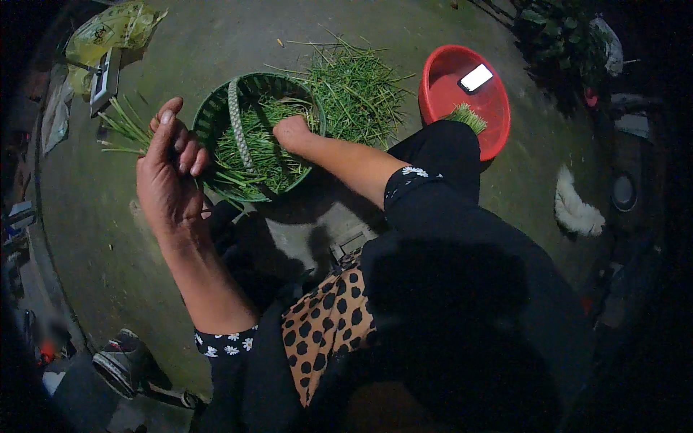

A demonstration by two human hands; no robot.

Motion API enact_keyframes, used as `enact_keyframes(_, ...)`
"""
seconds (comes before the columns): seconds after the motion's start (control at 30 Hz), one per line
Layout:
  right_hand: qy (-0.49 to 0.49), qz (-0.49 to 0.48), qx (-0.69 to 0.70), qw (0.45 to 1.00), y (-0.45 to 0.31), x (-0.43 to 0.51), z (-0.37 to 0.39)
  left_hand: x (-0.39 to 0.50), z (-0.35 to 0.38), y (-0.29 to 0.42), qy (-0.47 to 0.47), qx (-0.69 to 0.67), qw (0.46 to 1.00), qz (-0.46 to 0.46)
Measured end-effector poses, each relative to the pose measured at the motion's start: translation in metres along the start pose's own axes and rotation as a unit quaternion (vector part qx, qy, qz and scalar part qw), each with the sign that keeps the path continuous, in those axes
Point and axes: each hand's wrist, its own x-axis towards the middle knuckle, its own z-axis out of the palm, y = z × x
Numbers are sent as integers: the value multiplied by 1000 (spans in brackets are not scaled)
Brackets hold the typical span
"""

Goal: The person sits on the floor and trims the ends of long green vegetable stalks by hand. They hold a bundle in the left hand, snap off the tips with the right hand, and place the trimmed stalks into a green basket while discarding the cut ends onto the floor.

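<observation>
My left hand (176,162) is raised at the left side of a green plastic basket (204,116), with a bunch of long green stalks (128,127) held in it; the stalks' ends stick out past the fingers. Inside the basket, my right hand (292,133) reaches down among loose green stalks (246,127), its fingertips hidden from view. A woven pale handle (238,122) arches over the basket. Just beyond the basket lies a heap of green stalks (354,89) on the floor.
Right of my knee, a red plastic basin (501,122) holds a phone (476,78) with a lit screen and a bundle of cut stalks (467,118). A yellow plastic bag (116,27) lies at the upper left. A white furry thing (575,204) rests on the floor at right.
</observation>
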Motion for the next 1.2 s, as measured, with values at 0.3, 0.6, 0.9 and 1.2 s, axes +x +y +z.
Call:
enact_keyframes(0.3,56,78,149,984,1,1,-17,0,3,-2,-19,3,1000,-4)
enact_keyframes(0.6,146,-10,233,961,12,-19,-123,2,11,-7,-25,21,999,-21)
enact_keyframes(0.9,139,-132,459,868,31,-75,-235,-2,27,-10,40,176,983,-9)
enact_keyframes(1.2,-11,-108,672,733,43,-94,-263,-5,41,-19,-34,277,958,-66)
